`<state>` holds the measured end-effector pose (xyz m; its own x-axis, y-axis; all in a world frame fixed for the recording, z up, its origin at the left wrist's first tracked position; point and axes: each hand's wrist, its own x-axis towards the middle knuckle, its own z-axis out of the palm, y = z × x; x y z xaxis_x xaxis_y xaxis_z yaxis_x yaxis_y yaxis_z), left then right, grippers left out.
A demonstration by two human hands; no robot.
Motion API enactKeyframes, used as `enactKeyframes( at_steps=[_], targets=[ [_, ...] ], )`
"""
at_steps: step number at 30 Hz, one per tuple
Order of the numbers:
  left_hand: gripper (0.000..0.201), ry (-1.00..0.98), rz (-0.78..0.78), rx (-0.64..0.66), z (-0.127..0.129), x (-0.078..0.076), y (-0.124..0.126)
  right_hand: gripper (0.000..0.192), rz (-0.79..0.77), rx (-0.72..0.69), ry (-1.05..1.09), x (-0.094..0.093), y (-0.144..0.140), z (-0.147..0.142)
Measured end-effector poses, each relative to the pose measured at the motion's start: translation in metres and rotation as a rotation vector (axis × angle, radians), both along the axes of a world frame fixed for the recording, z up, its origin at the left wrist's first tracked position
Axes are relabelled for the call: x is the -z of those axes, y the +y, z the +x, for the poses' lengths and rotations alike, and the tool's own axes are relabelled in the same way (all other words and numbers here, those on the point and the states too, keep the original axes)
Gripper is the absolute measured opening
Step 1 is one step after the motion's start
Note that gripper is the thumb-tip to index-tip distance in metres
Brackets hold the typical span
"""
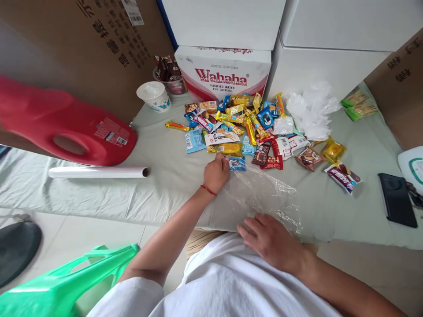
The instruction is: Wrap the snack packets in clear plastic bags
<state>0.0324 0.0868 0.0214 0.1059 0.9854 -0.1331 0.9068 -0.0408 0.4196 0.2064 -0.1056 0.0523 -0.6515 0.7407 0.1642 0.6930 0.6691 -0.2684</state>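
Left hand [216, 174] fingers curled on blue packet [236, 164], right hand [269, 240] flat, fingers spread on plastic film [261, 193], snack pile [244, 127] beyond

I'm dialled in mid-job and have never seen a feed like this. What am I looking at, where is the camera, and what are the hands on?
There is one view, from a camera on the person's head, looking down at their bare arms. The left hand reaches to the edge of a pile of wrapped snacks, fingers curled at a blue packet; whether it grips is unclear. The right hand lies flat on a clear plastic sheet spread over the pale green table cover. Nearby are a white roll and a red jug.
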Motion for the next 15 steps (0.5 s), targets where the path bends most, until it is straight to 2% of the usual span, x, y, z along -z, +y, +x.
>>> enactKeyframes(
  at_steps=[3,6,11,15],
  targets=[
    [0.029,0.015,0.013,-0.006,0.001,0.001,-0.001,0.021,-0.047,0.137,-0.155,0.023,0.008,-0.003],
    [0.028,0.018,0.019,-0.015,0.002,0.002,-0.002,0.019,-0.080,0.187,-0.214,0.024,0.010,-0.005],
    [0.028,0.008,0.029,-0.057,0.005,0.003,-0.003,0.025,-0.046,0.253,-0.234,-0.016,0.009,-0.015],
    [0.024,-0.068,0.042,-0.098,0.004,0.004,-0.005,0.018,0.060,0.205,-0.183,-0.042,0.014,-0.015]
  ],
)
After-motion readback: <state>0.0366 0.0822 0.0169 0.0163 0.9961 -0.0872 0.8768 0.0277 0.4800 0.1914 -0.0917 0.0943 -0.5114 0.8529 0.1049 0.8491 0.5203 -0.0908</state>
